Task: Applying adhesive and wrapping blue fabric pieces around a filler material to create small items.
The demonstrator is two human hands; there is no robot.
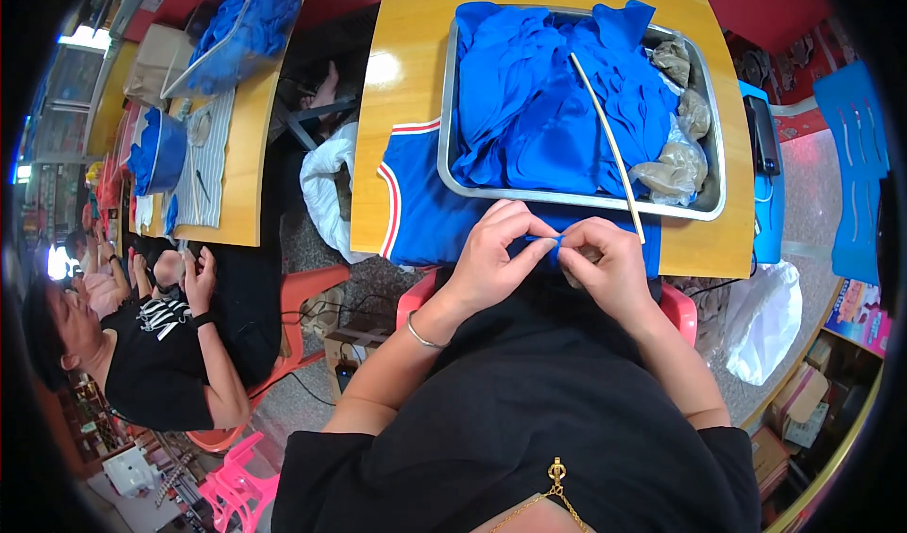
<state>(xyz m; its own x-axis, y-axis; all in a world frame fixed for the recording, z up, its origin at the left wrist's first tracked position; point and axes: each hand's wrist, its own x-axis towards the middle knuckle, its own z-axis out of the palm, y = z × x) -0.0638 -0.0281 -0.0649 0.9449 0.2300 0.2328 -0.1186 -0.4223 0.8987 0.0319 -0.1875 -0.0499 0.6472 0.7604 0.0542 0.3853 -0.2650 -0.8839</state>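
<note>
The blue cloth (558, 240) shows as only a sliver between your fingertips, just in front of the tray's near rim and over the table edge closest to you. Your left hand (504, 251) has thumb and forefinger together, clamped on it; your right hand (606, 257) pinches it from the other side, thumb against forefinger, the remaining fingers curled in. With the two pinches so close, you probably want fine control over a small spot; what the tips are doing there is too small to tell. Both hands meet in front of your chest, likely for an easy view downward. Beneath and beyond them a jersey (414, 191) lies on the table (408, 53), its red-and-white trim to the left; the metal tray (715, 146) sits partly on it, perhaps using it as a mat. Inside, blue pieces (529, 89) are heaped loosely, which seems to put them within short reach. A pale stick (606, 127) rests across the heap and over the near rim, its end beside your right hand, perhaps so it can be picked up quickly. Clear bags (682, 166) are tucked along the tray's right side, apparently out of the heap's way. Off to your left, a co-worker (156, 368) sits by a second table (248, 155).
</note>
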